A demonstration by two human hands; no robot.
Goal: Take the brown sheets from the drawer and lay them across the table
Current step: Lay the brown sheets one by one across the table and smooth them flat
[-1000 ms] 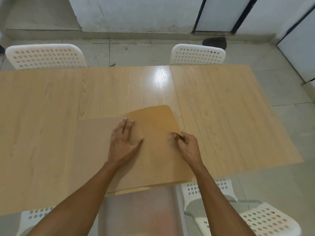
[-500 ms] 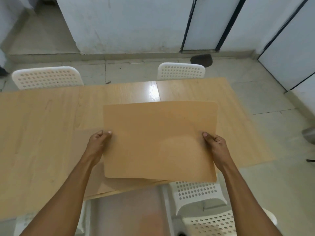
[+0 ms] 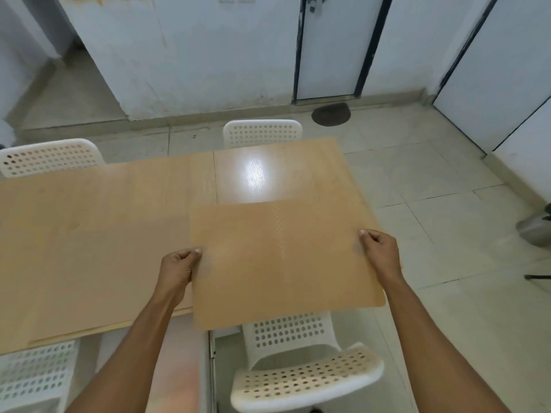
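I hold one brown sheet flat in the air over the near right part of the wooden table. My left hand pinches its left edge and my right hand pinches its right edge. The sheet's near edge sticks out past the table's front edge. Another brown sheet lies flat on the table to the left, hard to tell apart from the wood. No drawer is in view.
White perforated chairs stand around the table: one right below the held sheet, one at near left, two at the far side. Tiled floor lies to the right, with a grey object at the right edge.
I lifted the top sheet off the one on the table, took it by both side edges and carried it to the right. My view tilted up and to the right.
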